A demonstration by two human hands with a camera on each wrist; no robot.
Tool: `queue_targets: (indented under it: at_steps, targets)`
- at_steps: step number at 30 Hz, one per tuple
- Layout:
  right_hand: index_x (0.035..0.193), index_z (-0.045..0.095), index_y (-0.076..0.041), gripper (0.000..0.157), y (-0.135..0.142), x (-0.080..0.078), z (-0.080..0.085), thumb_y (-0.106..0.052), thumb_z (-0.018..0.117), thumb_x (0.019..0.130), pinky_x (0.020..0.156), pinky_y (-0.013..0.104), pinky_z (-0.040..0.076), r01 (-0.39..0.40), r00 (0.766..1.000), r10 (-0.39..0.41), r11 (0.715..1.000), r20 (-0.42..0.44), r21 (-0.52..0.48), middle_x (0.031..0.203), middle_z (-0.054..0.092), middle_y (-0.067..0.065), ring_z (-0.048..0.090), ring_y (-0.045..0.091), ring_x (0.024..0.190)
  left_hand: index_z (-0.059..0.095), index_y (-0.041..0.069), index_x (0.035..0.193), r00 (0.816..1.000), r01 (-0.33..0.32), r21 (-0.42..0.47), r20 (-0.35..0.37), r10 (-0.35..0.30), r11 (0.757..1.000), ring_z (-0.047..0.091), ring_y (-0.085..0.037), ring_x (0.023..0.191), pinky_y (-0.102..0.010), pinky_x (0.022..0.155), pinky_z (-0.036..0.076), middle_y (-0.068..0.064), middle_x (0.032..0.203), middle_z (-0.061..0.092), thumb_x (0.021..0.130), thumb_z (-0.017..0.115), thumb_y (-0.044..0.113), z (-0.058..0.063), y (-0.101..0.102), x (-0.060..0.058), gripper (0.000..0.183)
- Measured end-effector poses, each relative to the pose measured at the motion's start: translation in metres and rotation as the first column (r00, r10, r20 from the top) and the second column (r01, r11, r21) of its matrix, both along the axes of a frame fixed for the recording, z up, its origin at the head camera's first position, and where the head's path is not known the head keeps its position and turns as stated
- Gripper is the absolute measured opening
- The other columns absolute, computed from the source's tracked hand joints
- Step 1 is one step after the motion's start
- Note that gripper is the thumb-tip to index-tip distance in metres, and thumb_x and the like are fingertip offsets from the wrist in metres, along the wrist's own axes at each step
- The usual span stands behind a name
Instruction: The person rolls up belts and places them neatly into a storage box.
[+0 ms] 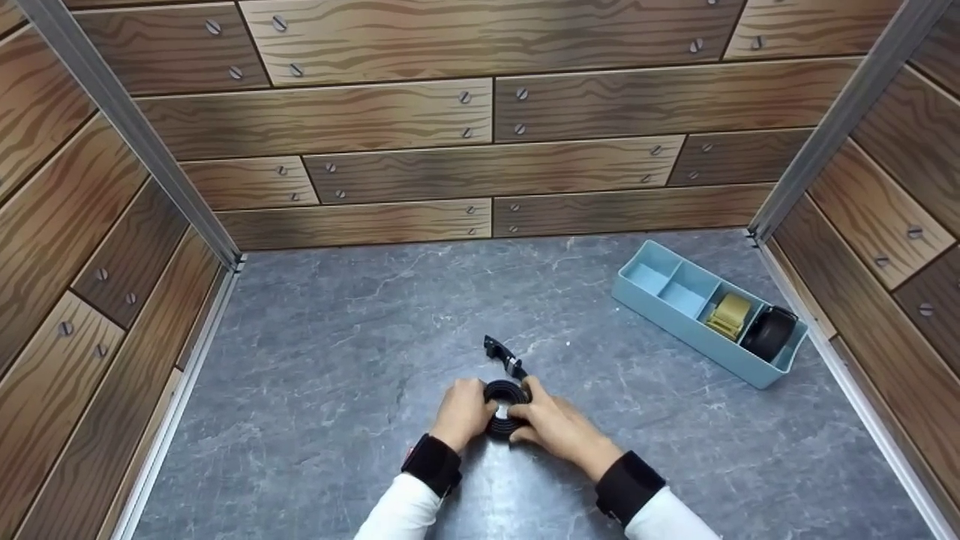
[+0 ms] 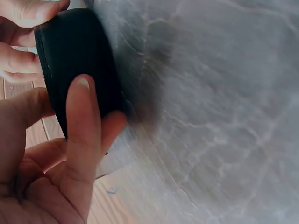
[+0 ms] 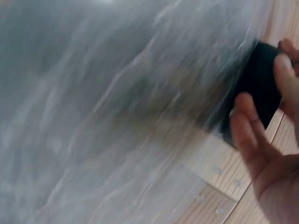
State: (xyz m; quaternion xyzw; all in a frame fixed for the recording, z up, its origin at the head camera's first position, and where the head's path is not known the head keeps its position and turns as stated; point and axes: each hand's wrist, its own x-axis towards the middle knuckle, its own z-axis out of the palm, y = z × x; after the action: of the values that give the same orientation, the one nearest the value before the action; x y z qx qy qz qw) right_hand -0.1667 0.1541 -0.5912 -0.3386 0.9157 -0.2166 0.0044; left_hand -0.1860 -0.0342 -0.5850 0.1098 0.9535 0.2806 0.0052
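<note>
A black belt point(image 1: 504, 390), wound into a coil, lies between both hands low in the middle of the head view. Its loose end, with a silver buckle point(image 1: 514, 366), points away from the person. My left hand point(image 1: 463, 411) grips the coil's left side, its thumb at the inner hole. On the opposite side my right hand point(image 1: 559, 427) holds the coil between thumb and fingers. In the left wrist view the belt point(image 2: 77, 56) shows its smooth, stitched edge with fingers around it. The right wrist view has the belt point(image 3: 257, 88) pinched by fingertips.
A light blue divided box point(image 1: 682, 334) stands at the right. It holds a yellow rolled item point(image 1: 727, 315) and a black rolled item point(image 1: 770, 334) in its nearer compartments. Wood-patterned walls point(image 1: 390, 116) enclose the grey marbled table point(image 1: 337, 322) at the back and sides.
</note>
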Motion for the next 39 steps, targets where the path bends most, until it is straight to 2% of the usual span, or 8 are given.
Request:
queue_targets:
  at_steps: [3,6,11,18,21,24,29,39]
  targets:
    - [0.109,0.072,-0.017,0.028,0.006,-0.002,0.0,-0.03,0.074,0.084,0.082,0.039,0.054,-0.064,0.997,0.065,0.998,0.04,-0.021,0.144,0.038,0.02,0.062,0.034,0.106,0.064,0.007,0.072,1.0,0.017,-0.016,0.014,-0.017,1.0,0.064,-0.029,0.068,-0.042,0.062,0.051,-0.011,0.074,0.066,0.08,0.072,0.011,0.001,0.0,-0.001,0.012]
    - [0.117,0.071,-0.017,0.031,0.01,-0.003,-0.001,-0.025,0.073,0.087,0.087,0.038,0.053,-0.133,0.991,0.134,0.991,0.019,-0.031,0.151,0.037,0.01,0.061,0.032,0.112,0.064,0.008,0.074,0.999,0.044,-0.053,0.033,-0.042,0.998,0.066,-0.031,0.072,-0.043,0.065,0.052,-0.012,0.079,0.067,0.082,0.072,0.011,0.003,0.0,-0.001,0.011]
    - [0.118,0.071,-0.017,0.029,0.005,-0.003,0.003,-0.02,0.071,0.089,0.088,0.032,0.051,-0.221,0.975,0.22,0.975,-0.039,-0.022,0.128,0.06,-0.004,0.064,0.019,0.105,0.064,0.01,0.078,0.989,0.146,-0.146,0.04,-0.141,0.978,0.067,-0.033,0.078,-0.044,0.067,0.052,-0.012,0.083,0.069,0.086,0.07,0.013,0.009,-0.003,-0.004,0.009]
    - [0.116,0.072,-0.021,0.03,0.006,-0.004,-0.001,-0.028,0.072,0.087,0.08,0.03,0.053,-0.209,0.978,0.21,0.978,-0.023,0.022,0.113,0.062,-0.007,0.065,0.014,0.094,0.07,0.01,0.093,0.974,0.227,-0.17,0.054,-0.221,0.959,0.067,-0.031,0.085,-0.043,0.073,0.052,-0.012,0.091,0.07,0.089,0.067,0.013,0.008,-0.005,-0.004,0.006]
    - [0.115,0.072,-0.022,0.028,0.005,-0.002,-0.003,-0.028,0.072,0.087,0.076,0.03,0.053,-0.195,0.98,0.196,0.981,-0.032,0.02,0.109,0.062,-0.006,0.065,0.015,0.09,0.069,0.01,0.09,0.977,0.212,-0.166,0.004,-0.214,0.963,0.067,-0.03,0.082,-0.043,0.07,0.052,-0.012,0.088,0.069,0.087,0.069,0.014,0.004,-0.006,-0.002,0.004]
    - [0.113,0.073,-0.023,0.027,0.001,-0.001,-0.003,-0.03,0.071,0.087,0.073,0.03,0.053,-0.184,0.982,0.185,0.983,-0.034,0.015,0.105,0.062,-0.007,0.064,0.013,0.086,0.065,0.008,0.081,0.989,0.141,-0.135,-0.03,-0.147,0.981,0.065,-0.03,0.073,-0.043,0.062,0.051,-0.012,0.079,0.067,0.084,0.071,0.018,0.0,-0.007,0.0,0.012]
    - [0.115,0.072,-0.025,0.029,-0.003,0.0,-0.002,-0.035,0.07,0.087,0.072,0.028,0.053,-0.16,0.987,0.16,0.987,0.004,0.016,0.101,0.061,-0.009,0.063,0.011,0.083,0.061,0.003,0.074,0.999,0.046,-0.059,-0.005,-0.047,0.997,0.06,-0.027,0.061,-0.041,0.056,0.05,-0.012,0.07,0.062,0.079,0.076,0.023,-0.002,-0.01,0.003,0.025]
    - [0.119,0.07,-0.02,0.034,0.003,-0.002,-0.002,-0.029,0.073,0.087,0.084,0.034,0.052,-0.2,0.98,0.2,0.979,0.007,0.029,0.119,0.063,-0.005,0.064,0.017,0.099,0.063,0.009,0.07,0.99,0.135,-0.171,0.064,-0.126,0.976,0.064,-0.028,0.069,-0.041,0.062,0.051,-0.01,0.077,0.066,0.084,0.072,0.018,0.008,-0.009,0.0,0.019]
